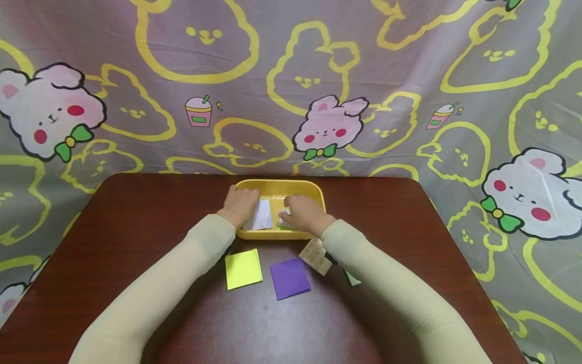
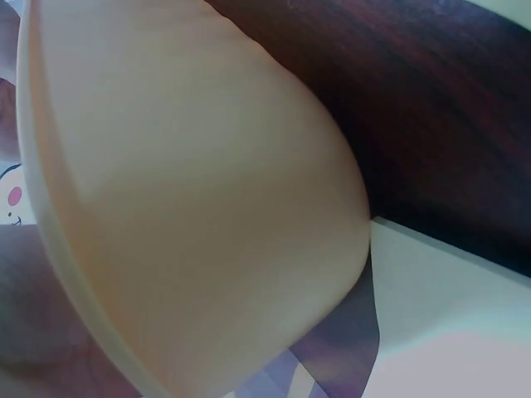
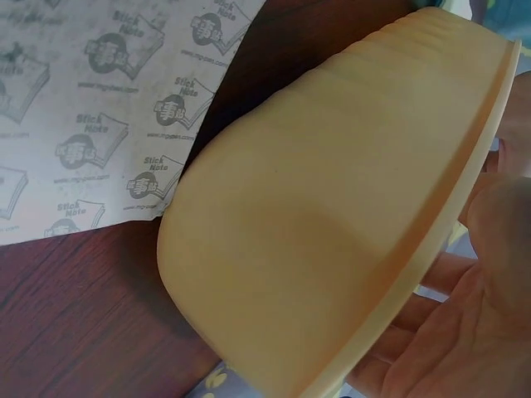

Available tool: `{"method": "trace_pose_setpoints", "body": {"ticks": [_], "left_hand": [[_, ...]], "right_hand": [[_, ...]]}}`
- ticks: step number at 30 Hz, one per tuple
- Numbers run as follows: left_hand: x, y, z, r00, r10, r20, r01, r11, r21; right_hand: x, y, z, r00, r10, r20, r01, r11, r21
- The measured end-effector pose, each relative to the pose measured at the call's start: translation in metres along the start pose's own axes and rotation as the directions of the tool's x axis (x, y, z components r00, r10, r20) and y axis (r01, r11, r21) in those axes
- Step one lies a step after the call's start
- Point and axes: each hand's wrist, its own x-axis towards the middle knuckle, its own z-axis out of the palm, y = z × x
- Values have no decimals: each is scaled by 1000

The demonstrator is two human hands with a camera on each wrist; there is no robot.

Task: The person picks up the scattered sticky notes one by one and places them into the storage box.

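Observation:
A yellow plastic bin (image 1: 280, 234) sits near the far edge of the table, and both hands reach into it. My left hand (image 1: 241, 206) is at its left side, next to some white paper (image 1: 261, 216); its fingertips are hidden. At the right side, my right hand (image 1: 307, 215) has thumb and forefinger bent about a small white piece (image 1: 285, 211), with a green edge below. In the right wrist view, the right hand's fingers (image 3: 406, 319) show past the bin's rim. The left wrist view shows mostly the bin's outer wall (image 2: 199, 191).
In front of the bin lie a yellow paper square (image 1: 243, 269), a purple one (image 1: 290, 278) and a printed sticky-note backing sheet (image 1: 316, 257). A light green piece (image 1: 352, 278) is partly under the right forearm. A patterned cloth (image 1: 254, 91) hangs behind the table.

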Motion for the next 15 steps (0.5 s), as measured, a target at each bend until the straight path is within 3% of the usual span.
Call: {"method": "trace_pose_setpoints", "body": {"ticks": [10,15], "left_hand": [[2,4,1,995,-26,94,28,999,-17],[4,4,2,994,-37,102,41,998,-45]], "right_hand": [[0,2,2,1000,-11,-7,11,1000,4],[1,3,3,1000,-19,-14,19,1000,14]]}}
